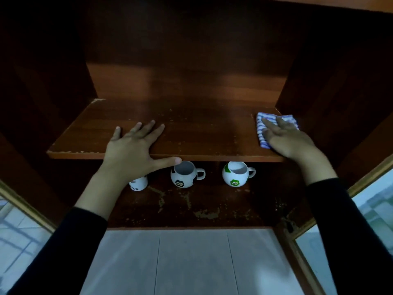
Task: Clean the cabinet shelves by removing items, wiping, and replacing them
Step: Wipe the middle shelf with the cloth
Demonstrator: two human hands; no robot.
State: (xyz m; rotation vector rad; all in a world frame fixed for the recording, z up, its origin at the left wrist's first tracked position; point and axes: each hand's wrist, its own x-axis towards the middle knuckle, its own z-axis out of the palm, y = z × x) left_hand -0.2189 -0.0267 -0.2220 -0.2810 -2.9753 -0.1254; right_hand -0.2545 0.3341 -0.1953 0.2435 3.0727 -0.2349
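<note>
On the upper shelf (202, 133) of the dark wooden cabinet, the left hand (131, 150) lies flat near the front edge, its fingers (148, 129) spread wide and holding nothing, with the thumb stretched along that edge. Far to the right, close against the cabinet's side wall, the right hand (291, 141) presses a blue-and-white striped cloth (259, 126) onto the board with straight, flat fingers (270, 124); the cloth lies crumpled beneath them. Worn pale flecks mark the board's surface. Below, on the lower shelf (202, 205), stand two round white mugs (184, 174) with handles to the right, and a third mug (139, 183) half hidden behind the left wrist. Glass-paned doors (372, 209) hang open at both sides, above a pale tiled floor (191, 262)
</note>
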